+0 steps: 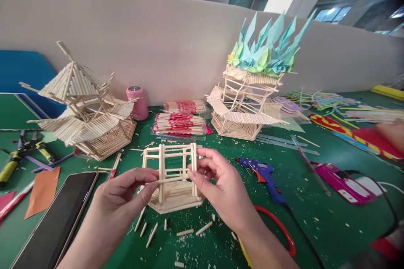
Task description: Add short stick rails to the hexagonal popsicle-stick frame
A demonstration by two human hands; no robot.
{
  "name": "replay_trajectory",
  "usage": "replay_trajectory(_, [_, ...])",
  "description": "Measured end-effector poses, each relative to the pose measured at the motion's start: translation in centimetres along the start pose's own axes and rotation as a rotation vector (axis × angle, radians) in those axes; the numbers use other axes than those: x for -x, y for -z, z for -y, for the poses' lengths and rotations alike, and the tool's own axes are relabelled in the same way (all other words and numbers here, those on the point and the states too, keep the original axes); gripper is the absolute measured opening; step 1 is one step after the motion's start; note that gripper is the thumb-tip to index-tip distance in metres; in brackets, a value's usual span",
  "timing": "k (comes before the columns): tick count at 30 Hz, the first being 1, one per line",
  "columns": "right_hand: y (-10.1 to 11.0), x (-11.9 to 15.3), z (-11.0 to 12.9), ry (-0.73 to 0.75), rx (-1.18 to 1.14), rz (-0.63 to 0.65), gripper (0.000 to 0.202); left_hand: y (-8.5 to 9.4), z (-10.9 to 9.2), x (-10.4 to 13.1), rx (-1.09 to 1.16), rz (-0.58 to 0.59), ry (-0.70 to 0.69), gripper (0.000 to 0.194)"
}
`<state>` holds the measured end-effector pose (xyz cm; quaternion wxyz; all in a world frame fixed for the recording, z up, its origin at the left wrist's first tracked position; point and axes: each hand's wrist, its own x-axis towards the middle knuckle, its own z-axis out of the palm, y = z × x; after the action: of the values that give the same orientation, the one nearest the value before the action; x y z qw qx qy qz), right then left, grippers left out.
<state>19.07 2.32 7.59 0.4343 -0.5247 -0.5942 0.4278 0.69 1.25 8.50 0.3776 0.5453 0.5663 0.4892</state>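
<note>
A small open frame of pale wooden sticks (161, 159) stands on the green table, with a solid stick floor and upright posts. Across its front runs a thin wooden stick (173, 180), level at about mid-height. My left hand (123, 195) pinches the left end of this stick between thumb and fingers. My right hand (222, 183) closes around the frame's right front post, its thumb at the stick's right end and its fingers partly hidden behind the post. Short cut stick pieces (184, 232) and crumbs lie in front of the frame.
A stick pagoda (94, 130) stands left, another stick model (243, 119) with paper leaves right. Stick packs (179, 123) lie behind. A blue glue gun (263, 176), red-handled tool (280, 225), phone (59, 218), pliers (12, 166) and pink cup (138, 103) surround my hands. Another person's hand (391, 134) shows right.
</note>
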Motion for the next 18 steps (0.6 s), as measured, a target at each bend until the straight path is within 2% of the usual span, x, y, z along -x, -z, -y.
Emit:
replay_trajectory(7, [-0.1, 0.0, -0.2, 0.016, 0.021, -0.018, 0.028, 0.1, 0.4, 0.2, -0.024, -0.009, -0.063, 0.005])
replay_trajectory(13, [-0.2, 0.0, -0.1, 0.022, 0.015, -0.021, 0.029, 0.2, 1.3, 0.5, -0.163, -0.004, -0.151, 0.006])
replay_trajectory(18, [-0.1, 0.1, 0.0, 0.028, 0.037, -0.024, 0.029, 0.0, 1.3, 0.8, -0.299, -0.034, -0.268, 0.005])
